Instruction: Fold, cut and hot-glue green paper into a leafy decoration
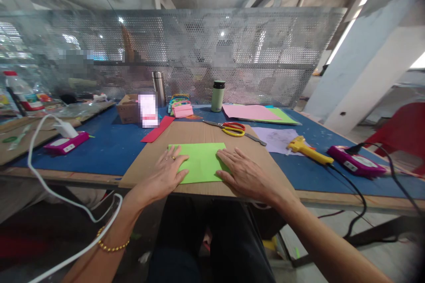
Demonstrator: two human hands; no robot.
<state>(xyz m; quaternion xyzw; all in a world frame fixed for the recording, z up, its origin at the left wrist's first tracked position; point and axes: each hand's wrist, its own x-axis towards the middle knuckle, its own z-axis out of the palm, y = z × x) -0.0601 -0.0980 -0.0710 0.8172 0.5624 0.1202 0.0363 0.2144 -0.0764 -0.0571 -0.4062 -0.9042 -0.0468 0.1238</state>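
A bright green sheet, paper or thin foam, lies flat on a brown cardboard sheet at the table's front edge. My left hand rests with fingers spread over the sheet's left edge. Over its right edge lies my right hand, palm down with fingers stretched out. Neither hand grips anything. Just beyond the green sheet are scissors with red and yellow handles, and a grey metal blade-like tool. A red strip lies at the cardboard's upper left.
A yellow glue gun lies right on a lilac sheet. Purple power strips with cables stand at both sides. Behind are a green flask, a steel flask, a small pink bag and a cardboard box.
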